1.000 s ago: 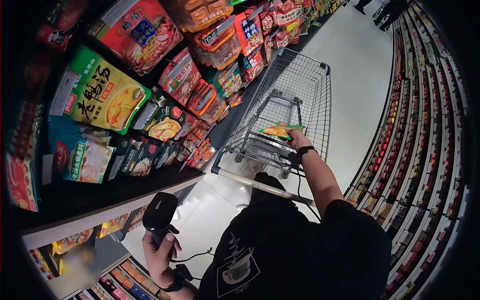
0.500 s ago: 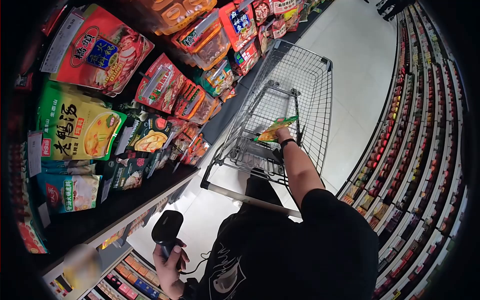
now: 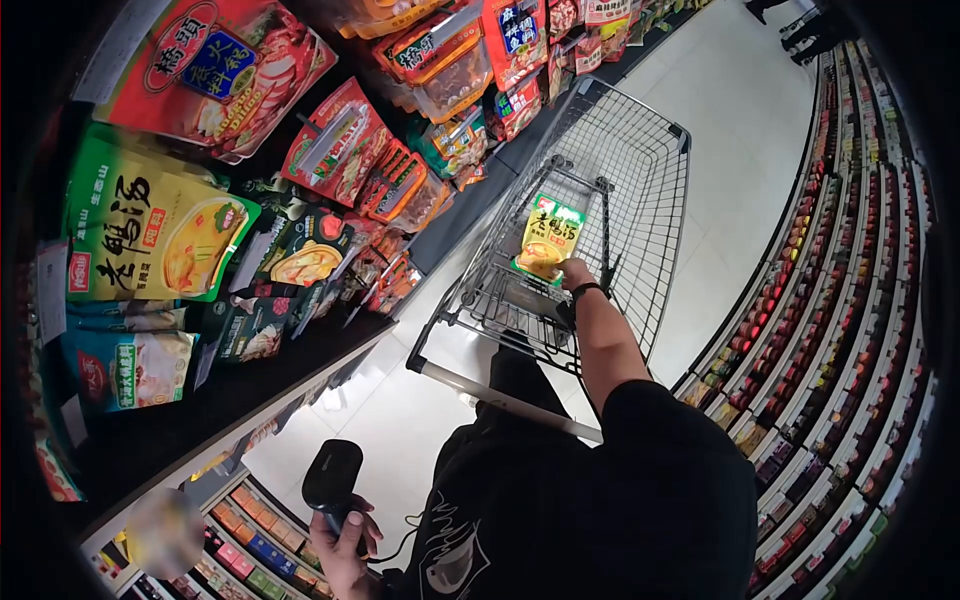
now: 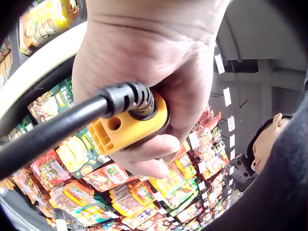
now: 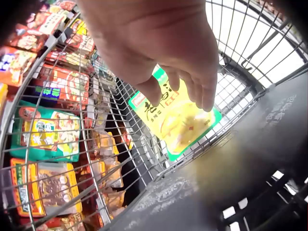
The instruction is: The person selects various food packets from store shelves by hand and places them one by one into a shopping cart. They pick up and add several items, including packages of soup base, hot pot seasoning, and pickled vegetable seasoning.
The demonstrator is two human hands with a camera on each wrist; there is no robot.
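My left hand (image 3: 345, 548) grips a black barcode scanner (image 3: 332, 472), held up beside the body at lower left. In the left wrist view its yellow handle base (image 4: 132, 130) and thick black cable (image 4: 57, 125) stick out from the curled fingers. My right hand (image 3: 577, 273) reaches down into the wire shopping cart (image 3: 640, 108). Beneath it a yellow-and-green soup seasoning packet (image 3: 550, 240) lies face up in the basket. The right wrist view shows the thumb and loosely bent fingers spread apart over the packet (image 5: 185, 125), its upper part hidden behind them.
Left of the cart, a shelf holds hanging seasoning bags, among them a larger-looking yellow-green soup packet (image 3: 160, 225) and a red hotpot bag (image 3: 215, 75). The cart's handle bar (image 3: 480, 390) crosses before the body. Long product shelves (image 3: 800, 380) line the right; people's legs (image 3: 815, 35) show far ahead.
The packet went from edge-on in my right hand to face up in the cart, and the fingers came off it. My left hand still holds the scanner, now lower in view.
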